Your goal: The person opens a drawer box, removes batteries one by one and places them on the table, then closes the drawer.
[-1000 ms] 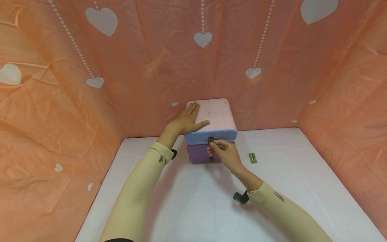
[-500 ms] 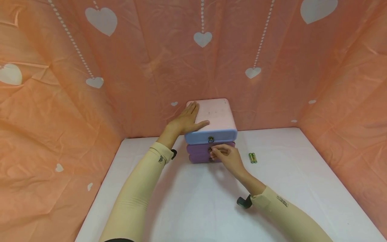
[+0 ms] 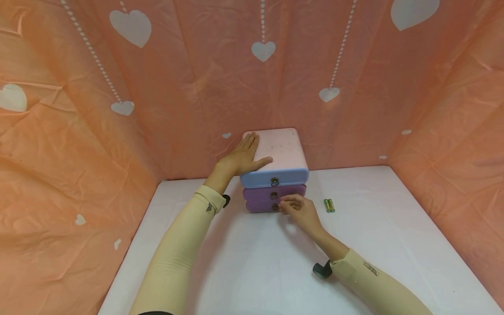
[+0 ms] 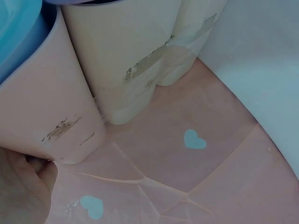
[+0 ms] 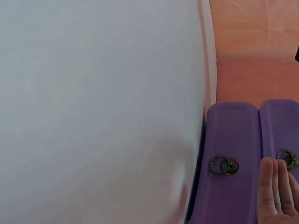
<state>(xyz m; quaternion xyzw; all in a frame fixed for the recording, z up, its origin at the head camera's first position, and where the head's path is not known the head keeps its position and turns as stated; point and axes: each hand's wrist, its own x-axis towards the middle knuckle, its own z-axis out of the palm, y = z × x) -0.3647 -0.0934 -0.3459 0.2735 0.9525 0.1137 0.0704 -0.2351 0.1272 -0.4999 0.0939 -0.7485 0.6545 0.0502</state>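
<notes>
A small drawer box (image 3: 280, 148) with a pink top stands against the back cloth. Its top drawer (image 3: 293, 176) has a blue front, and the two below, a middle drawer (image 3: 256, 193) and a bottom drawer (image 3: 258, 206), are purple; each carries a metal ring pull. Flat on the left of the pink top rests my left hand (image 3: 241, 158), thumb spread. My right hand (image 3: 302, 215) hovers beside the purple fronts, covering their right part. In the right wrist view its fingers (image 5: 266, 186) are extended near the middle drawer's ring pull (image 5: 286, 158), gripping nothing; contact is unclear.
Two green-gold batteries (image 3: 329, 205) lie side by side on the white tabletop (image 3: 252, 262), right of the box. Orange cloth (image 3: 204, 87) with white hearts hangs behind and at both sides. Worn patches mark the box's side in the left wrist view.
My right hand has left the blue drawer's ring pull and moved down and slightly right, past the middle drawer's ring. My left hand and the batteries have stayed put.
</notes>
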